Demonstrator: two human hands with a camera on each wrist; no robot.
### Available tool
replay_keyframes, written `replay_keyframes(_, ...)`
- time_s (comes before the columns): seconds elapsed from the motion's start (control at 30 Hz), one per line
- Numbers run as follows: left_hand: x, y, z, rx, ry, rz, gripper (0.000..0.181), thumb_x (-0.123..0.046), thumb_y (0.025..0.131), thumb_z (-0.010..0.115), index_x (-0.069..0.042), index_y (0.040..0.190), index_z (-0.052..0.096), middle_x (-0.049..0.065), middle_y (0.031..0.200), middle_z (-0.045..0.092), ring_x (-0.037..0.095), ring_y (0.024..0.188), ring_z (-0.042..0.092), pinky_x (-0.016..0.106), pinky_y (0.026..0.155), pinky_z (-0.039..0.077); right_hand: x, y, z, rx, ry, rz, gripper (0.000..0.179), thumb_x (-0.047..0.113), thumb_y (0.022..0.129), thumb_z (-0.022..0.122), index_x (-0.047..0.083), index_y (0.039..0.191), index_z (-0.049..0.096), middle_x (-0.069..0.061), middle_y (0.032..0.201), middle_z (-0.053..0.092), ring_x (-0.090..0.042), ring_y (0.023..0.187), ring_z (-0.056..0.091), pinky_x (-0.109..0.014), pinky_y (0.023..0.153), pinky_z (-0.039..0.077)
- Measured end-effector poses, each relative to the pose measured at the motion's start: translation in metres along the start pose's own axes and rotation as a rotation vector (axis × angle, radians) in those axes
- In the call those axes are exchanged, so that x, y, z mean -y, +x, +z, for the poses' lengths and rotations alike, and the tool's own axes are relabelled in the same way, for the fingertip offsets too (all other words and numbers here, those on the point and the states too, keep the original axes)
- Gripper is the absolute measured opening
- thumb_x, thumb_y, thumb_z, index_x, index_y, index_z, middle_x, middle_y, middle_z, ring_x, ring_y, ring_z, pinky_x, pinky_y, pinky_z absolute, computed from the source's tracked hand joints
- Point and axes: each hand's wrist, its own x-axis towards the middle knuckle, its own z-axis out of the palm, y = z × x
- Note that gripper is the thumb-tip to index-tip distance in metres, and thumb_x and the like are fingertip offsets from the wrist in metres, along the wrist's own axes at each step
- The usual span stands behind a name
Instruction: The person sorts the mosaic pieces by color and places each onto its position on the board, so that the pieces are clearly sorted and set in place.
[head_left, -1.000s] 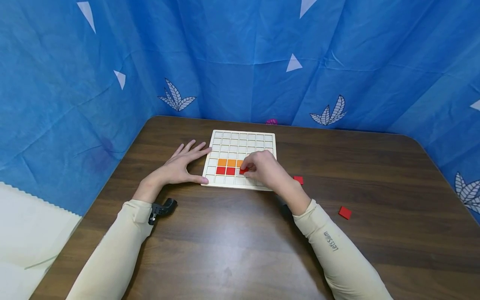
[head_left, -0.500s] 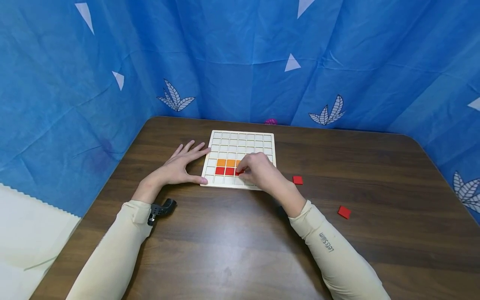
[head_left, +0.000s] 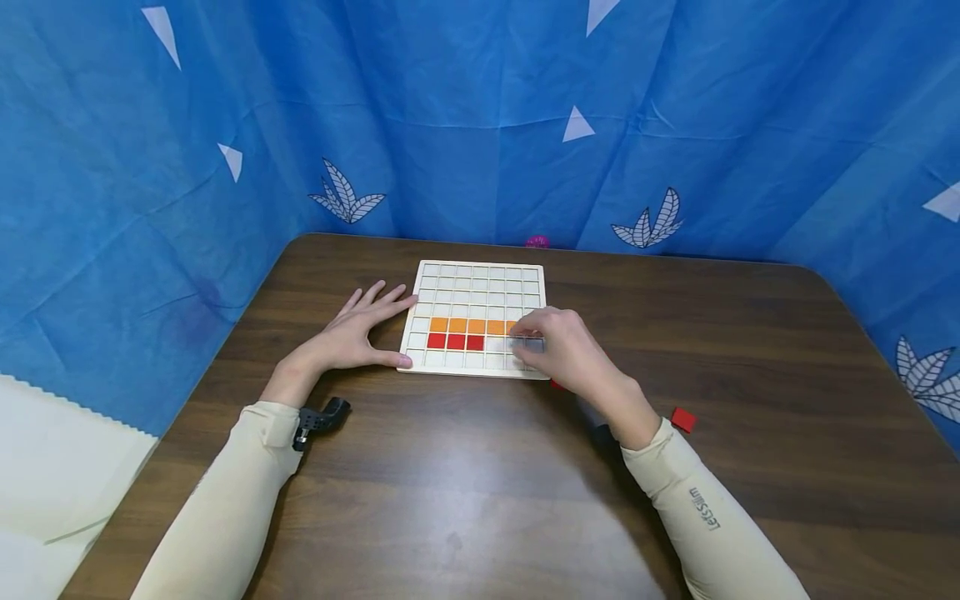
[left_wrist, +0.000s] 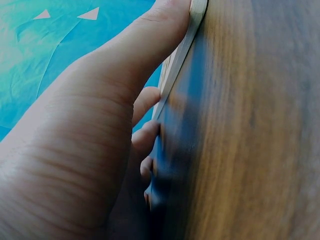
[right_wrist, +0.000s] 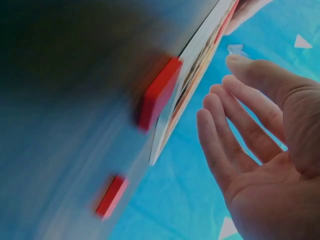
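A pale gridded board (head_left: 480, 287) lies on the table. Several orange tiles (head_left: 458, 326) form a row on it, with three red tiles (head_left: 455, 342) in the row below. My left hand (head_left: 352, 333) is spread at the board's left side, thumb and a finger touching its edge. Over the right part of the board hovers my right hand (head_left: 566, 346), its fingers loosely bent and nothing between them in the right wrist view. A loose red tile (right_wrist: 162, 92) lies by the board's edge, mostly hidden under my right hand in the head view.
Another loose red tile (head_left: 683, 419) lies on the dark wooden table (head_left: 450, 483), right of my right wrist. A blue patterned curtain (head_left: 480, 125) hangs behind the table. Black mounts sit at both wrists.
My right hand has let go of a red tile, now third in the red row, and moved right, away from it. My left hand keeps its place at the board.
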Motion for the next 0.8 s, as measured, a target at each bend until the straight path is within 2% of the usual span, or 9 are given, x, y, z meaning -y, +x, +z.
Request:
replay_keyframes(0.37,0.001,0.0,0.0,-0.006,0.01,-0.001,0.106,-0.063,0.08,0.085,-0.033,0.167,0.033,0.004,0.177,0.02,0.037,0.165,-0.001,0.06,0.131,-0.004,-0.032,-0.035,-0.03,-0.001,-0.027,0.054,0.034,0.007,0.084,0.089,0.005,0.117,0.079,-0.012,0.114,0.078,-0.028,0.101,0.073,-0.047,0.091,0.063)
replay_keyframes(0.67,0.0,-0.001,-0.001,-0.002,0.003,-0.007,0.106,-0.062,0.08,0.086,-0.032,0.167,0.033,0.004,0.177,0.02,0.037,0.165,-0.001,0.061,0.131,-0.004,-0.048,-0.041,-0.047,0.145,-0.037,0.16,0.037,0.009,0.085,0.089,0.007,0.121,0.078,-0.013,0.12,0.076,-0.031,0.106,0.07,-0.052,0.097,0.06)
replay_keyframes(0.8,0.0,0.0,-0.002,0.004,0.001,-0.016,0.106,-0.063,0.08,0.085,-0.032,0.167,0.033,0.004,0.177,0.019,0.037,0.165,-0.002,0.06,0.131,-0.005,-0.053,-0.042,-0.05,0.183,-0.048,0.193,0.04,0.006,0.084,0.089,0.006,0.122,0.078,-0.013,0.118,0.076,-0.031,0.106,0.068,-0.053,0.098,0.059)
